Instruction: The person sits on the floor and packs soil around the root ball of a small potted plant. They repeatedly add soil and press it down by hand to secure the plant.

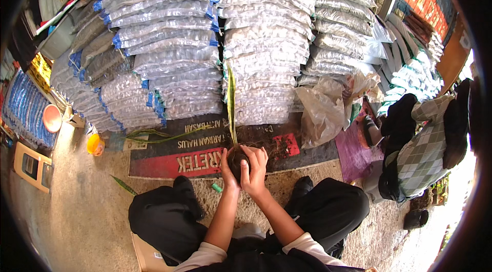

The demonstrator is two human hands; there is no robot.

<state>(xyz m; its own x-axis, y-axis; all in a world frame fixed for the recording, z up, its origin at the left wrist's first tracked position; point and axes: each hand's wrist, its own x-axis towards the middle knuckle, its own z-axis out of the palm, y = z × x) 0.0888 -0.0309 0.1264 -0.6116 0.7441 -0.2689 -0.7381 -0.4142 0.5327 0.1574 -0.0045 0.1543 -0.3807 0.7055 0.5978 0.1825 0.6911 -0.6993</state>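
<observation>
Both of my hands are cupped around a dark, rounded root ball or small pot [238, 161]; which of the two I cannot tell. My left hand [229, 174] presses its left side, and my right hand [255, 168] wraps the right side with the thumb across the front. A tall, narrow snake plant leaf [231, 106] with yellow edges rises upright from it. Below lies a printed board [153, 162], black and red, with dark soil and root bits [282, 147] scattered on its right part. Loose snake plant leaves [161, 136] rest across the board's left end.
Stacked clear bags of pebbles [265, 49] wall off the far side. A crumpled plastic bag [321, 106] lies at the board's right, near a crouching person [419, 153]. Leftward are a yellow cup [95, 145] and a stool [32, 167]. A small green object [216, 187] lies before me.
</observation>
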